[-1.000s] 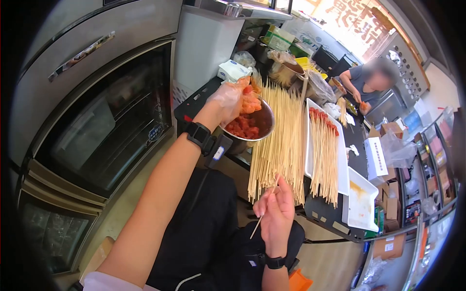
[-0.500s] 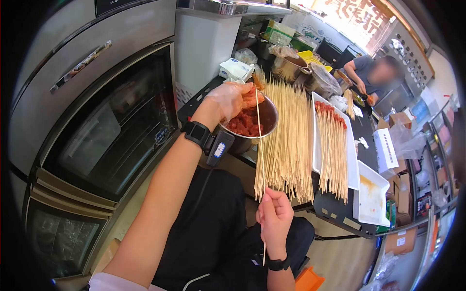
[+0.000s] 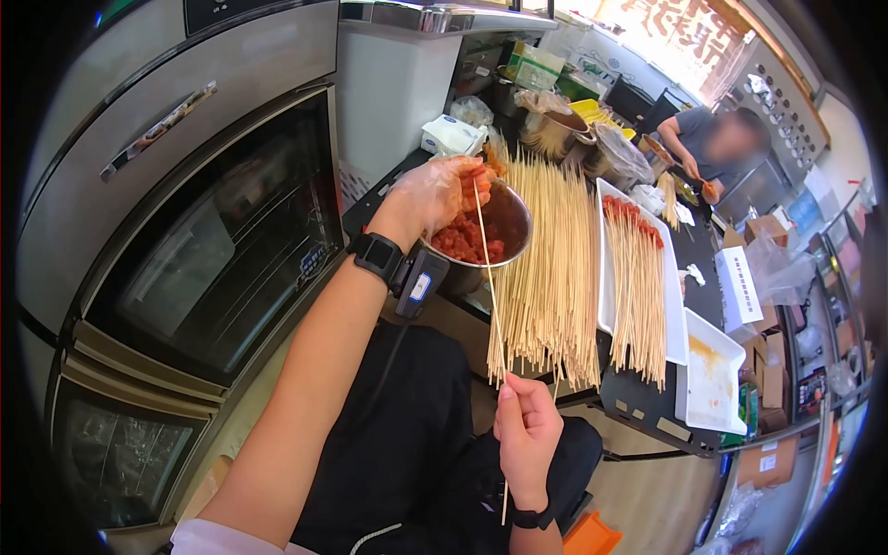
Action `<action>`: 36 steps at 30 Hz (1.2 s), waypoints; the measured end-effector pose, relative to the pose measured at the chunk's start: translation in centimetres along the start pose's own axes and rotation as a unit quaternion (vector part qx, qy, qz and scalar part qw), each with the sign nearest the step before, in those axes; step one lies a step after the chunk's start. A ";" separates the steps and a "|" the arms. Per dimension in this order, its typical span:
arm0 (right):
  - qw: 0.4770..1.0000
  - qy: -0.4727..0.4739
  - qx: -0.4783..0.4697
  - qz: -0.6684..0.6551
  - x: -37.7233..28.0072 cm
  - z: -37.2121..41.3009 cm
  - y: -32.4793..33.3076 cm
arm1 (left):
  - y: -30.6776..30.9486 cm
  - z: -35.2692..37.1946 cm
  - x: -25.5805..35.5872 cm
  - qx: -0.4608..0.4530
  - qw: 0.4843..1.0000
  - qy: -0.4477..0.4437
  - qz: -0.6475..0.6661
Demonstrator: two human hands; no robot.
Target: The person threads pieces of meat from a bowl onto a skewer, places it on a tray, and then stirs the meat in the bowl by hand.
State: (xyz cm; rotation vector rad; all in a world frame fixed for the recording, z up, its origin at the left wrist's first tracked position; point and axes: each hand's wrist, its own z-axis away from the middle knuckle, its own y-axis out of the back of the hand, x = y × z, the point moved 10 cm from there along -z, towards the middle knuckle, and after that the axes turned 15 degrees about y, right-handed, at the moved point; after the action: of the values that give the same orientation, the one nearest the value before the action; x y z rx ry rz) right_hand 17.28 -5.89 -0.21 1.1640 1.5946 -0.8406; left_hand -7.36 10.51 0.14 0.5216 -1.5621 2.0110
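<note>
My left hand point(image 3: 435, 196), in a clear plastic glove, is closed around a piece of red raw meat point(image 3: 475, 187) over the metal pot point(image 3: 524, 242). More red meat chunks point(image 3: 467, 240) lie in that pot. A long wooden skewer point(image 3: 490, 287) runs from the meat at my left fingers down to my right hand point(image 3: 527, 427). Bare and pinched, my right hand grips the skewer's lower part, with its end sticking out below. The skewer's tip is partly hidden by the meat and glove.
Many bare skewers point(image 3: 550, 277) lie beside the pot. A white tray point(image 3: 676, 324) holds skewers with red meat on their ends; another white tray point(image 3: 694, 398) has yellowish residue. A tissue pack point(image 3: 453, 136) sits behind. A co-worker point(image 3: 694, 139) works across the table. A glass-fronted oven point(image 3: 222, 240) stands left.
The meat, which hung out from my left fingers, is now bunched closer into them. The skewer's upper part has shifted slightly left. My right hand has moved slightly down.
</note>
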 end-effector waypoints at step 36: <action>0.965 0.118 -0.048 0.227 -2.4 0.3 -1.0 | -0.5 0.2 -0.9 0.001 0.998 0.033 -0.061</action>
State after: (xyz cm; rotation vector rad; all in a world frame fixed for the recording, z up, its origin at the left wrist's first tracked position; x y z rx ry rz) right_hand 16.61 -7.20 1.97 1.5248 1.4481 -0.3318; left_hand -6.33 10.29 0.00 0.5338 -1.4535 1.9182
